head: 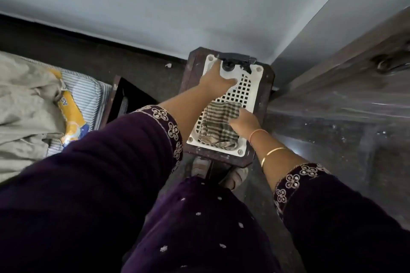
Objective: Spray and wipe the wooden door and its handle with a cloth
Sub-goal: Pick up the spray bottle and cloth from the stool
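I look straight down at a white perforated basket (255, 88) that sits on a small dark wooden stool (190, 71). At its far end stands a white spray bottle with a black trigger head (236, 62), and my left hand (216, 78) grips the bottle's body. A green-and-beige checked cloth (216, 122) lies crumpled in the near half of the basket. My right hand (244, 121) rests on the cloth's right side with fingers curled into the fabric. The dark wooden door (346, 99) runs along the right, with its metal handle (387, 64) near the frame's edge.
A pale wall (177, 6) meets the dark floor behind the stool. At the left lie striped bedding (86, 93), a beige cover and a yellow packet (72, 117). My sandalled feet (235, 177) stand just below the stool. A dark frame (124, 99) leans left of it.
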A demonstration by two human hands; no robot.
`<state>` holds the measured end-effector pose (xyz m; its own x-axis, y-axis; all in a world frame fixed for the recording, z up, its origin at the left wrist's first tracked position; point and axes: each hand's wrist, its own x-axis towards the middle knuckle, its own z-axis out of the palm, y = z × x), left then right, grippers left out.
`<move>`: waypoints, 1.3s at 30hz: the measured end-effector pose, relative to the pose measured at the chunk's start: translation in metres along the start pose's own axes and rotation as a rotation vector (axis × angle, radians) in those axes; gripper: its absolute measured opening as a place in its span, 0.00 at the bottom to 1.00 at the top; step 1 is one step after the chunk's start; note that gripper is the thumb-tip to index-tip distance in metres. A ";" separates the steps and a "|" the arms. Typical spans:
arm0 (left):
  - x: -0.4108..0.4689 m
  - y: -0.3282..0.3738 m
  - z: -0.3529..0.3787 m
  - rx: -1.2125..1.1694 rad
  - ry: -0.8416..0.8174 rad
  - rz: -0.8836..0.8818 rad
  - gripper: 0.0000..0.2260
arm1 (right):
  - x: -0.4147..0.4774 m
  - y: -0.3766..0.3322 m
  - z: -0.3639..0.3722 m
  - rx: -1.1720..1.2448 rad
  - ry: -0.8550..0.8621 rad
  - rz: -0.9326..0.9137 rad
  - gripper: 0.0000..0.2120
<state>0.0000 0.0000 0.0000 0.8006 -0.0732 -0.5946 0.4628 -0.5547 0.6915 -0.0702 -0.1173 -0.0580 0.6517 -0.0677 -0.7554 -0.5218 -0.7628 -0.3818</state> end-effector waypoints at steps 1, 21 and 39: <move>0.001 0.002 0.002 -0.071 0.005 0.003 0.30 | 0.002 0.000 0.005 0.030 0.006 0.015 0.23; -0.026 0.015 -0.007 -0.105 0.251 0.243 0.17 | -0.016 -0.017 -0.012 0.856 0.085 0.316 0.06; -0.143 0.203 -0.109 -0.449 0.418 0.696 0.20 | -0.171 -0.115 -0.228 1.025 0.550 -0.235 0.07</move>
<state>0.0204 -0.0116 0.2699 0.9851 0.0835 0.1501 -0.1397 -0.1188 0.9830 0.0037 -0.1642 0.2364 0.8085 -0.4535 -0.3751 -0.3919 0.0607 -0.9180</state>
